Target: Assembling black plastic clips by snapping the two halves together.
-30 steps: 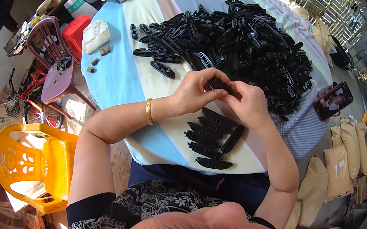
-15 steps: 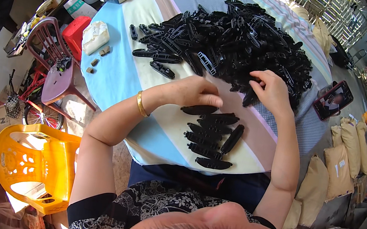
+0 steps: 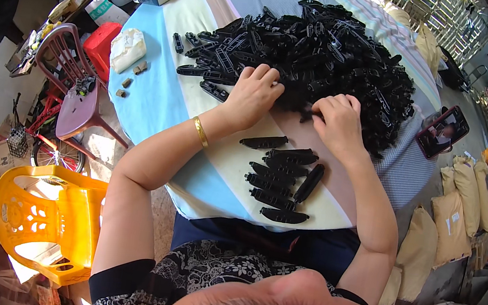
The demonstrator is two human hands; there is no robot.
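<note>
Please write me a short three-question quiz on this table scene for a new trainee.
1. True or false: both hands rest on the big pile of black plastic parts.
2. Which wrist wears the gold bangle: A left, B right?
3. Fill in: the small row of black pieces lies between the pile and the ____ edge of the table.

Key: 1 true: left hand and right hand both touch it. 2 A. 3 near.

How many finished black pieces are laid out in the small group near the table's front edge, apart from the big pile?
7 finished black pieces: one alone nearest the left hand, five stacked in a column below it, and one lying upright along the column's right side. None looks hidden.
</note>
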